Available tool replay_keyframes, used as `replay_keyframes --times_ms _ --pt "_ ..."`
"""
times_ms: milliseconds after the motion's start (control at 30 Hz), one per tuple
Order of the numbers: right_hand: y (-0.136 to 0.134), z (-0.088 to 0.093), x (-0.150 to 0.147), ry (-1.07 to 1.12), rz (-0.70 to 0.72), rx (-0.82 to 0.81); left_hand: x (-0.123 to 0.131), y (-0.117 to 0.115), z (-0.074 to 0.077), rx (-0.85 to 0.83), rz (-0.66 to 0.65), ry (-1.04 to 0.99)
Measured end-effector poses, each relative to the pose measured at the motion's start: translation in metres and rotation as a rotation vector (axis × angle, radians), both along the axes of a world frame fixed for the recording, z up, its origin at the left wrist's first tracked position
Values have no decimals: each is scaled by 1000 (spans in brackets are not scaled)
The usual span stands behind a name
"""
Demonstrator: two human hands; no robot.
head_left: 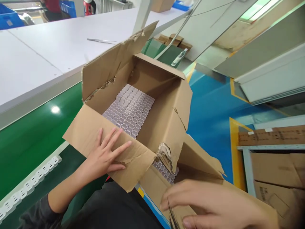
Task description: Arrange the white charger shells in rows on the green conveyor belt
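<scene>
A torn open cardboard box (pixel 164 108) sits tilted at the edge of a green conveyor belt (pixel 30 136). Inside it lies a clear plastic tray (pixel 130 109) with several small cells. My left hand (pixel 107 154) rests flat on the box's near flap, fingers spread. My right hand (pixel 209 205), blurred and close to the camera, lies over the lower cardboard flap (pixel 202 162) at the bottom right, fingers together. More clear tray (pixel 165 171) shows through the box's torn corner.
A white table (pixel 54 44) runs behind the belt with a thin metal tool (pixel 101 40) on it. A white plastic strip (pixel 28 183) lies along the belt's near edge. Stacked cardboard boxes (pixel 274 165) stand at right on the blue floor (pixel 212 111).
</scene>
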State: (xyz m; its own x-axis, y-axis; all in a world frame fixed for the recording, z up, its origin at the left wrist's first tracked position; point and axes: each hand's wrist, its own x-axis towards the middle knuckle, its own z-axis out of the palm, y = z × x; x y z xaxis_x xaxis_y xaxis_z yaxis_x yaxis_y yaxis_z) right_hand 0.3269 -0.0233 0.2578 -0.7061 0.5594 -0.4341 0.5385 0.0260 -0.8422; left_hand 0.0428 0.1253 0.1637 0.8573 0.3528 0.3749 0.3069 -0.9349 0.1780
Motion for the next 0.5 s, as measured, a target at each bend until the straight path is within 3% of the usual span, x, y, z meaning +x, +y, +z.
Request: replay_keyframes --times_ms 67,100,167,267,333,400,500 --pt "47 30 24 -45 -61 183 10 4 -18 24 37 -15" --pt "77 34 33 -106 -114 289 13 6 -26 33 50 -42" --pt "149 22 45 -248 -181 465 16 7 -39 45 70 -107" --pt "257 -31 42 -552 -193 560 19 5 -50 46 95 -163" --pt "306 -74 29 -753 -113 447 20 4 -53 45 104 -171" --pt "331 -114 14 -855 -32 310 21 3 -55 41 108 -169" --pt "329 -156 0 -877 14 187 22 4 -56 34 101 -177"
